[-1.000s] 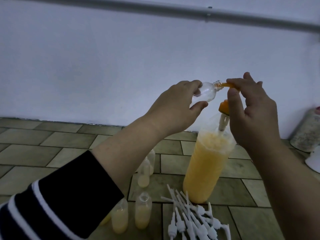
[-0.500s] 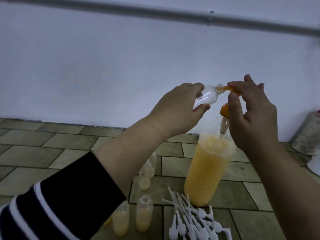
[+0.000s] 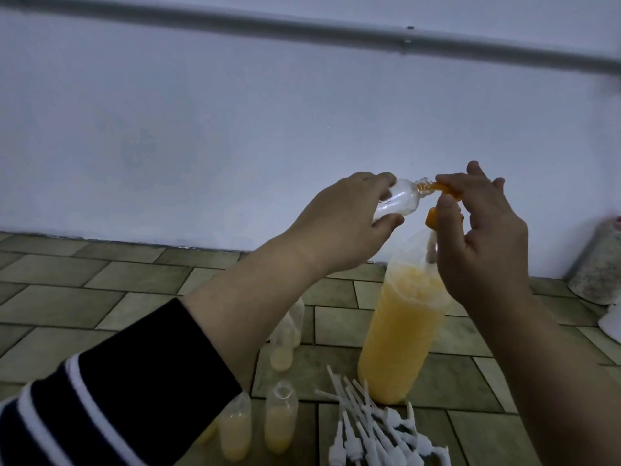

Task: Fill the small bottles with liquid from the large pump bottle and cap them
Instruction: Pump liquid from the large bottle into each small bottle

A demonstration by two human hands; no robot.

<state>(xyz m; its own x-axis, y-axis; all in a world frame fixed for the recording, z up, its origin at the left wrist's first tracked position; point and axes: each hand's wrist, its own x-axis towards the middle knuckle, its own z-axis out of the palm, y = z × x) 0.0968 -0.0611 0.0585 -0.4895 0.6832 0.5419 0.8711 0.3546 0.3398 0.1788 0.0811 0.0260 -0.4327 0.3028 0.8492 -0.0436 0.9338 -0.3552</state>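
The left hand (image 3: 339, 227) is curled round the body of an empty small bottle (image 3: 166, 203), held nearly on its side; its long axis runs from the palm up and rightward, so the threaded mouth points straight at the orange spout (image 3: 437, 189) of the large pump bottle (image 3: 400, 334). Spout tip and mouth meet; the tip appears just inside the neck, though the view is too dim to confirm depth. The right hand (image 3: 484, 237) sits directly over the pump head, nearer to it than the left, with forefinger and thumb closed on the spout; the pump head proper is largely hidden behind that hand. The coming press would therefore act downward while the receiving bottle lies crosswise, so alignment at the neck is the governing relation. Materials: the held bottle is clear, thin, rounded plastic; the pump bottle is tall, translucent and cylindrical, holding opaque, frothy yellow-orange liquid. On the tiled worktop (image 3: 100, 284) stand several filled small bottles (image 3: 279, 422), uncapped, and a heap of white nozzle caps (image 3: 373, 428) with long slender tips lies just in front of the pump bottle.
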